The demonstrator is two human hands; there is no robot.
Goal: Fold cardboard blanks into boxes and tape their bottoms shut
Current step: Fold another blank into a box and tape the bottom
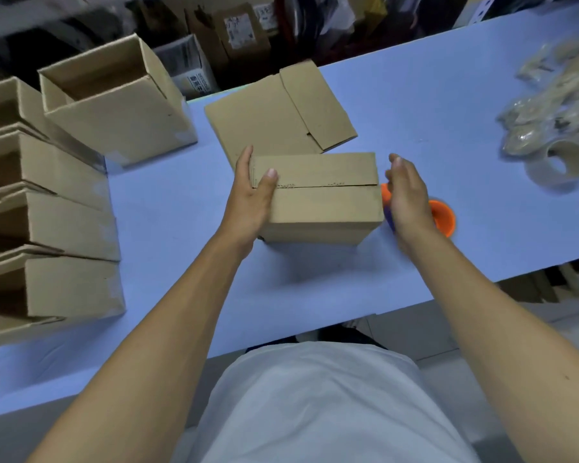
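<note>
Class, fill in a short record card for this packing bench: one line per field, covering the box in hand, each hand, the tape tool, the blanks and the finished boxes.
box in hand: flaps folded shut, seam facing up, no tape visible on it
left hand: grips the box's left end, thumb on top
right hand: beside the box's right end, over the orange tape dispenser; grip unclear
flat blanks: lying behind the box
finished boxes: lined up at the left on the table
tape rolls: far right

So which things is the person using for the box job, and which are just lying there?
For the job:
box, gripped by left hand
orange tape dispenser by right hand
flat blanks

Just lying about:
finished boxes
tape rolls
cartons behind table
</note>
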